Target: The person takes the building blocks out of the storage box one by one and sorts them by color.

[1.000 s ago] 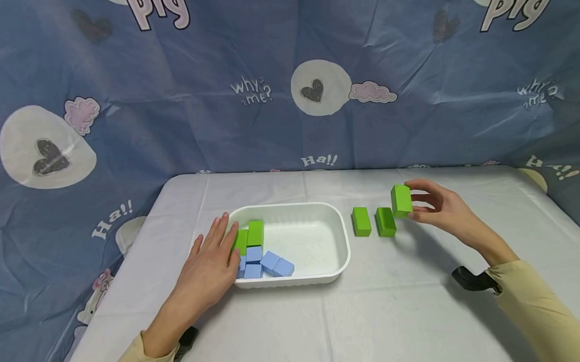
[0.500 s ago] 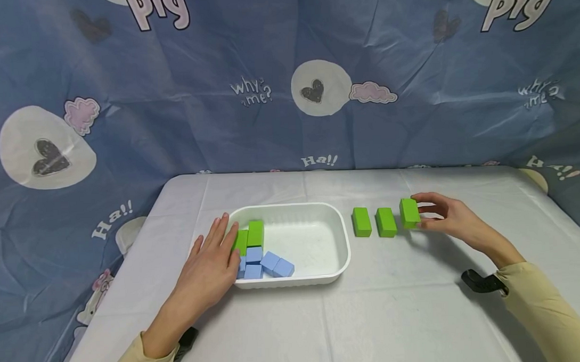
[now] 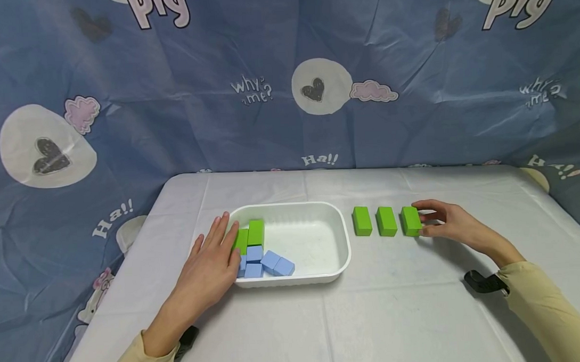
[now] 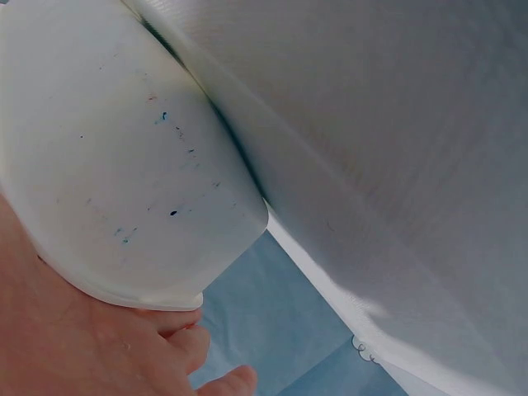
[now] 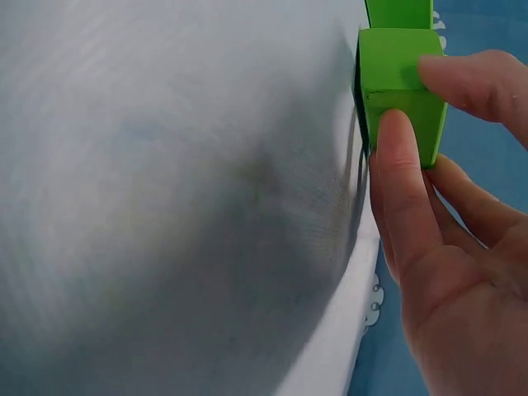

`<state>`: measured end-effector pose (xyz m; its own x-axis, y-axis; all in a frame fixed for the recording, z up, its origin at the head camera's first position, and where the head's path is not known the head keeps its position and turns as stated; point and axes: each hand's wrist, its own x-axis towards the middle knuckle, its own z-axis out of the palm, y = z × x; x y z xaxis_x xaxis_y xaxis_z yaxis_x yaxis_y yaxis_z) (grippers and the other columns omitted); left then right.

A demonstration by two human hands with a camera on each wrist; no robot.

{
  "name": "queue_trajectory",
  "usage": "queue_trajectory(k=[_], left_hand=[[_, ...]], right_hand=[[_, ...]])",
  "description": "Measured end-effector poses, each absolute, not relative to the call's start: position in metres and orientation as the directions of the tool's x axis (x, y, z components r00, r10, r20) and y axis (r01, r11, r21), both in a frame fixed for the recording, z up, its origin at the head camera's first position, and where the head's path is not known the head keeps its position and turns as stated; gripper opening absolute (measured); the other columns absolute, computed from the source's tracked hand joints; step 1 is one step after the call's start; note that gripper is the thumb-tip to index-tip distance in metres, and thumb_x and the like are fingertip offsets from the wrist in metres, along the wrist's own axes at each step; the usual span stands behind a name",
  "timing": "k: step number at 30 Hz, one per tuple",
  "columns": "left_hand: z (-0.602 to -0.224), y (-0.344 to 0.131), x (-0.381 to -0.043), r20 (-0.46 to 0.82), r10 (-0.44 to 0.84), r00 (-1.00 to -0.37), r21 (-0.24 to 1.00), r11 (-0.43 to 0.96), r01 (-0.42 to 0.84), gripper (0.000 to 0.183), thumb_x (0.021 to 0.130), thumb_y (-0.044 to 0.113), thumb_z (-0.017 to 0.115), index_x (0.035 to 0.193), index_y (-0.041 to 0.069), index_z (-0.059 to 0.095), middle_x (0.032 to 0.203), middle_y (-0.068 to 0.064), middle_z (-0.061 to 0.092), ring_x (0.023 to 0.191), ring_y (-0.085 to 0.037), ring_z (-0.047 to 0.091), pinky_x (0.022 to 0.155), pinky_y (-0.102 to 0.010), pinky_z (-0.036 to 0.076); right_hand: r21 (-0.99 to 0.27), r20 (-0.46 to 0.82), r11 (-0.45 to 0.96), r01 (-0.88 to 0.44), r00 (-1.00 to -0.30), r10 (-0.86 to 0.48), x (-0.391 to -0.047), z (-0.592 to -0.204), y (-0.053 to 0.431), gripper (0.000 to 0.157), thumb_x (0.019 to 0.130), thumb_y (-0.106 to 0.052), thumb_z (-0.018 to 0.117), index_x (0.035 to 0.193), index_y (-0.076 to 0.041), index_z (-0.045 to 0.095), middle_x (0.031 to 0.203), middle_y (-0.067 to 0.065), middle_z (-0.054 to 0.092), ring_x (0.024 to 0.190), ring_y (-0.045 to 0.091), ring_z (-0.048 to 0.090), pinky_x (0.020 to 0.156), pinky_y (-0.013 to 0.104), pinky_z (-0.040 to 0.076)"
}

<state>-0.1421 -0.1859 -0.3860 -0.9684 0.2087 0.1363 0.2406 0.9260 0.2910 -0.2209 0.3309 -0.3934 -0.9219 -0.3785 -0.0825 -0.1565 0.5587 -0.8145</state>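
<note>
My right hand (image 3: 457,228) pinches a green block (image 3: 410,221) by its right side, and this block is on the white tablecloth. In the right wrist view, thumb and fingers touch the green block (image 5: 403,62). Two more green blocks stand to its left, the middle block (image 3: 386,221) and the one nearest the tray (image 3: 362,221), with gaps between. My left hand (image 3: 209,266) rests with straight fingers over the left end of a white tray (image 3: 340,243). Inside the tray are green blocks (image 3: 255,233) and several blue blocks (image 3: 270,261), partly hidden by that hand.
The table (image 3: 295,319) is covered with a white cloth. Behind it hangs a blue printed sheet (image 3: 197,125). In the left wrist view, the tray's outer wall (image 4: 132,165) fills much of the picture.
My right hand has lowered its green block and moved it slightly right, into line with the other two on the cloth. The left hand has stayed put.
</note>
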Motion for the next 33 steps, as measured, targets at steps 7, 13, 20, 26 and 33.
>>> queue_trajectory(k=[7, 13, 20, 26, 33], left_hand=[[-0.385, -0.186, -0.143, 0.139, 0.210, -0.968, 0.285, 0.927, 0.242, 0.056, 0.102, 0.026, 0.039, 0.153, 0.003, 0.033, 0.163, -0.014, 0.014, 0.149, -0.029, 0.009, 0.113, -0.061, 0.014], [-0.384, -0.186, -0.143, 0.136, 0.209, -0.968, 0.285, 0.928, 0.241, 0.056, 0.102, 0.026, 0.040, 0.153, 0.003, 0.033, 0.163, -0.014, 0.014, 0.149, -0.029, 0.009, 0.113, -0.061, 0.014], [-0.386, -0.186, -0.142, 0.137, 0.211, -0.968, 0.288, 0.926, 0.242, 0.056, 0.102, 0.026, 0.040, 0.153, 0.002, 0.033, 0.163, -0.014, 0.014, 0.149, -0.030, 0.010, 0.113, -0.061, 0.014], [-0.386, -0.186, -0.143, 0.141, 0.210, -0.968, 0.280, 0.929, 0.242, 0.056, 0.102, 0.026, 0.041, 0.152, 0.002, 0.034, 0.163, -0.015, 0.014, 0.149, -0.030, 0.010, 0.113, -0.061, 0.014], [-0.388, -0.186, -0.143, 0.138, 0.207, -0.969, 0.281, 0.930, 0.238, 0.056, 0.101, 0.025, 0.042, 0.152, 0.002, 0.034, 0.163, -0.014, 0.014, 0.149, -0.030, 0.009, 0.113, -0.061, 0.014]], right_hand=[[-0.801, -0.057, 0.567, -0.189, -0.920, -0.387, -0.220, -0.391, 0.333, 0.068, 0.088, -0.010, 0.074, 0.146, -0.001, 0.041, 0.143, 0.019, 0.048, 0.113, 0.009, 0.058, 0.085, 0.020, 0.048], [-0.752, 0.032, 0.602, -0.268, -0.927, -0.373, -0.215, -0.383, 0.334, 0.063, 0.089, -0.010, 0.073, 0.145, -0.005, 0.045, 0.142, 0.013, 0.049, 0.110, 0.013, 0.060, 0.082, 0.019, 0.048], [-0.758, 0.171, 0.557, -0.339, -0.928, -0.331, -0.213, -0.378, 0.331, 0.046, 0.091, -0.001, 0.066, 0.136, -0.006, 0.055, 0.128, -0.003, 0.059, 0.099, 0.013, 0.062, 0.075, 0.019, 0.051], [-0.793, 0.221, 0.503, -0.345, -0.931, -0.289, -0.210, -0.371, 0.314, 0.042, 0.091, -0.003, 0.069, 0.132, -0.007, 0.059, 0.126, 0.009, 0.062, 0.098, 0.010, 0.064, 0.077, 0.019, 0.052], [-0.839, 0.268, 0.383, -0.387, -0.906, -0.329, -0.210, -0.365, 0.292, 0.039, 0.091, -0.001, 0.068, 0.129, -0.001, 0.060, 0.125, 0.015, 0.062, 0.099, 0.017, 0.064, 0.082, 0.021, 0.052]])
